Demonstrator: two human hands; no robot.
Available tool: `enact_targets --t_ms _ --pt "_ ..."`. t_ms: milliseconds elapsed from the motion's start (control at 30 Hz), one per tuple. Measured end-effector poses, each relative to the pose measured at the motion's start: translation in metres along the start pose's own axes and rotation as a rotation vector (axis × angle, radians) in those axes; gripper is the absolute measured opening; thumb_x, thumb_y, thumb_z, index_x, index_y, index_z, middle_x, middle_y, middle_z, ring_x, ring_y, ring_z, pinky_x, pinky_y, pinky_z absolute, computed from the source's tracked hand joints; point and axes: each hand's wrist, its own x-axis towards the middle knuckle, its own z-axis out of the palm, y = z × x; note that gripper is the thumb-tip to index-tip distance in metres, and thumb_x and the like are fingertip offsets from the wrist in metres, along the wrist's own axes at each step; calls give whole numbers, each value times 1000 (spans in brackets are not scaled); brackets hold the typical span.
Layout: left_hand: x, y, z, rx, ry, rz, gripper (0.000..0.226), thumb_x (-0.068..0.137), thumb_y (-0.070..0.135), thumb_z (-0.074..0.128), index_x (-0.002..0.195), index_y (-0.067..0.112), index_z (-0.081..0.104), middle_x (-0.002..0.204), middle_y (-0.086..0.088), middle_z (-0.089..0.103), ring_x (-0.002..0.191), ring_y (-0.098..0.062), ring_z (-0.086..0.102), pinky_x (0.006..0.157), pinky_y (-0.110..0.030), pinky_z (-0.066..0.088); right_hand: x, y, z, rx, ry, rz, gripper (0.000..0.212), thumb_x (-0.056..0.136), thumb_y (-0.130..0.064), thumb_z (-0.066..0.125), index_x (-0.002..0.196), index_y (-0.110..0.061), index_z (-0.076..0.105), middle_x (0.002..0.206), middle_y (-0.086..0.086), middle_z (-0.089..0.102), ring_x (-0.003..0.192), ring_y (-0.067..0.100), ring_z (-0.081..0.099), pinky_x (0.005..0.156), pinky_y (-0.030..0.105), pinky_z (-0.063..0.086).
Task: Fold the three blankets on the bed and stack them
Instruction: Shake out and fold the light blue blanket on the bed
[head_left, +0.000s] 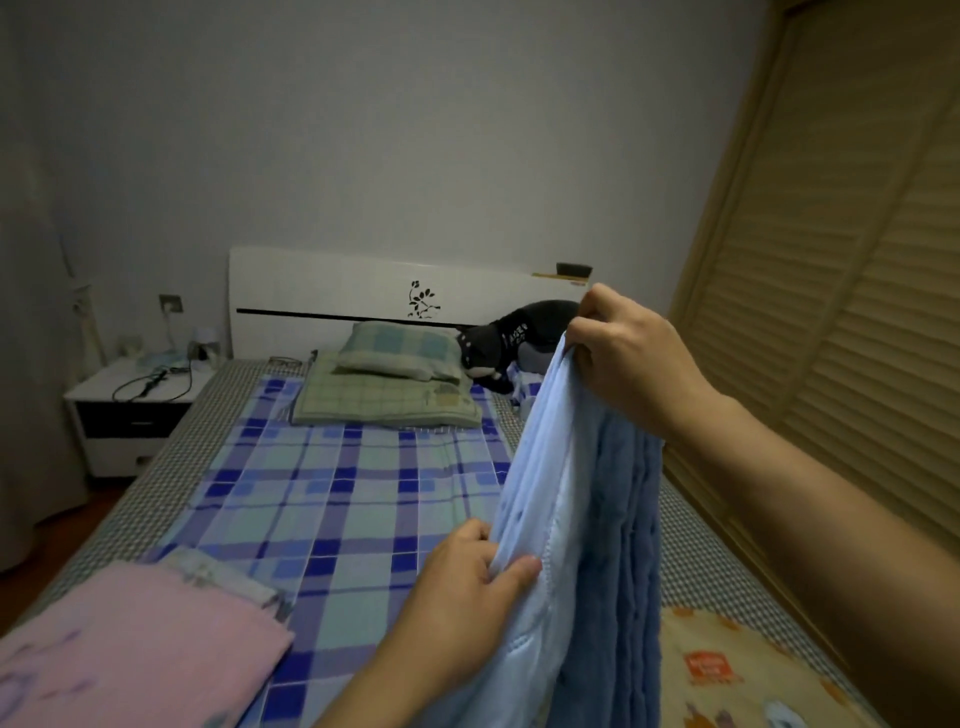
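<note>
- Head view, starting at our far left: a white nightstand (136, 410) with a dark drawer front stands beside the bed (171, 467), a black cable lying on its top.
- At the lower left a folded pink blanket (135, 644) lies flat on the bed, with the corner of another pale folded cloth showing just past its far edge.
- Across the middle we see the blue plaid sheet (337, 499) — two green checked pillows (389, 379) are stacked at its far end against the white headboard (363, 296).
- Our left hand (467, 587) pinches the lower part of the blue blanket (587, 519), thumb and fingers closed on its pale side edge.
- That blanket hangs upright in the air over the bed's right half — light blue on its left face, darker blue folds on its right.
- Our right hand (623, 353) grips the blanket's top edge, fingers curled over it.
- Behind that hand a dark plush toy (509, 338) lies by the pillows.
- At the lower right a yellow patterned blanket (737, 675) lies on the bed, and a slatted wooden wardrobe (857, 312) fills the right side.
</note>
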Motion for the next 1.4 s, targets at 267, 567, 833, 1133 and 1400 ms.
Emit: enact_targets --t_ms 267,567,833,1133,1400 --pt "4 -21 0 155 408 0 23 91 38 67 78 20 67 91 15 41 71 -4 51 66 -17 39 0 1 -2 37 105 -124 12 94 -10 60 89 -3 68 104 16 55 83 26 55 59 39 53" --pt "-9 -16 -40 122 240 189 26 95 19 62 75 25 46 76 11 48 76 -6 50 64 -14 37 -4 4 4 -107 80 30 15 90 -13 55 81 -8 66 95 12 55 74 27 52 46 39 48" --pt "-15 -38 -20 269 636 56 34 97 12 59 127 25 51 102 4 60 74 -23 59 59 -33 39 -4 -21 5 449 50 428 44 91 2 58 133 -11 57 126 10 58 110 25 60 94 32 49" --pt "21 -39 -50 165 298 -56 30 103 32 46 74 28 46 71 9 56 68 -12 54 58 -30 39 -28 -22 -2 939 184 934 28 91 -2 51 95 -23 70 94 -3 67 94 20 65 74 28 52" --pt "31 21 -54 44 -43 330 34 94 20 64 63 22 50 59 16 53 55 -1 45 53 -24 34 -32 -81 -24 660 -752 8 93 79 -64 69 155 -44 18 144 -17 52 130 0 48 110 25 39"
